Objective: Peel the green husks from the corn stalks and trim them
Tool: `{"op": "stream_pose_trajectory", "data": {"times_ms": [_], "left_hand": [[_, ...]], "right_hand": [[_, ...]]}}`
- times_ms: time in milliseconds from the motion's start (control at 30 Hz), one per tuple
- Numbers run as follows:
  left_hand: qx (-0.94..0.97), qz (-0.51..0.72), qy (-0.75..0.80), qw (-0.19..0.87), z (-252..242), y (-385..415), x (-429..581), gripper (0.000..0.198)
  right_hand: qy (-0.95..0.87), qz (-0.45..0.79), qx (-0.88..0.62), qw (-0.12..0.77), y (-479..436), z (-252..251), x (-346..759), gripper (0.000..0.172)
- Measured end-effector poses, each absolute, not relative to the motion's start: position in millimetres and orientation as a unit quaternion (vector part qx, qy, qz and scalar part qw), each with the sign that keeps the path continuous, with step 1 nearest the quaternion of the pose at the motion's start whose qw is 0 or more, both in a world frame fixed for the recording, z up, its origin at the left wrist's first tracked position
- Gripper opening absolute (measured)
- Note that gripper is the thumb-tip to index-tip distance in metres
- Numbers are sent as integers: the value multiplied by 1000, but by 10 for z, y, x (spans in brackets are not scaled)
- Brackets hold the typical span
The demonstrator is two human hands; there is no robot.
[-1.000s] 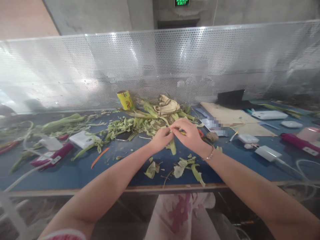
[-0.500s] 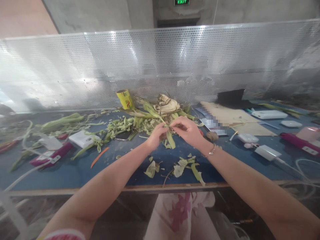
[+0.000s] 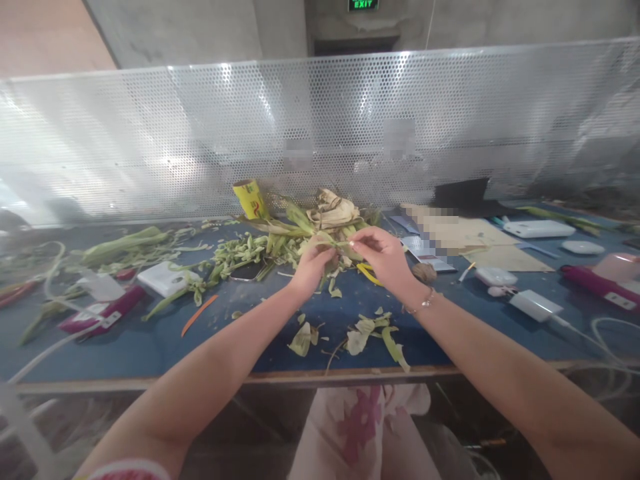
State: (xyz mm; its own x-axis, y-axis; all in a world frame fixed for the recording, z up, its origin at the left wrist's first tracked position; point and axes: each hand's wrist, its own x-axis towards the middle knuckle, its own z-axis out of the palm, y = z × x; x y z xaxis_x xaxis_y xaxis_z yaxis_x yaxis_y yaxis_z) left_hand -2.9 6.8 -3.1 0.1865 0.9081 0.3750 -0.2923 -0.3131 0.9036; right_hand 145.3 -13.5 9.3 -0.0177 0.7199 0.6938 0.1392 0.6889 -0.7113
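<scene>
My left hand (image 3: 315, 261) is closed, its thumb and fingers pinching a green corn husk strip (image 3: 341, 244). Slightly to the right, my right hand (image 3: 384, 255) pinches the other end, so the strip spans the gap between both hands. Just beneath my right hand lies a yellow loop (image 3: 369, 273), perhaps a scissors handle, partly covered. Beyond my hands rests a bundle of dried pale husks (image 3: 333, 209) with green husk leaves (image 3: 280, 227) beside it. A pile of knotted green husk pieces (image 3: 243, 257) spreads to the left of my left hand.
Husk scraps (image 3: 363, 337) lie near the table's front edge. A yellow tube (image 3: 249, 199) stands by the perforated metal screen (image 3: 200, 147). Left are a white box (image 3: 167, 277) and a purple power strip (image 3: 107, 312). Right are a twine ball (image 3: 424, 272), cardboard (image 3: 490, 233) and a white charger (image 3: 536, 305).
My hands have moved apart, my right hand shifting slightly right and up. The husk strip that hung down between them now runs roughly sideways. The yellow loop has come into view.
</scene>
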Motion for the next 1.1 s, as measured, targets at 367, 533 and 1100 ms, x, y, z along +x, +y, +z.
{"op": "stream_pose_trajectory", "data": {"times_ms": [367,533,1100], "left_hand": [[673,605,360,228,-41,-19,-91,10],[721,590,329,157,-14,-108,-98,18],[662,553,292,412,-2,-86,-32,14]], "right_hand": [[-717,243,-276,592,-129,37,1431,10],[-735,221,-260,586,-173,66,1436,8],[-745,172,-260,590,-252,130,1465,7]]}}
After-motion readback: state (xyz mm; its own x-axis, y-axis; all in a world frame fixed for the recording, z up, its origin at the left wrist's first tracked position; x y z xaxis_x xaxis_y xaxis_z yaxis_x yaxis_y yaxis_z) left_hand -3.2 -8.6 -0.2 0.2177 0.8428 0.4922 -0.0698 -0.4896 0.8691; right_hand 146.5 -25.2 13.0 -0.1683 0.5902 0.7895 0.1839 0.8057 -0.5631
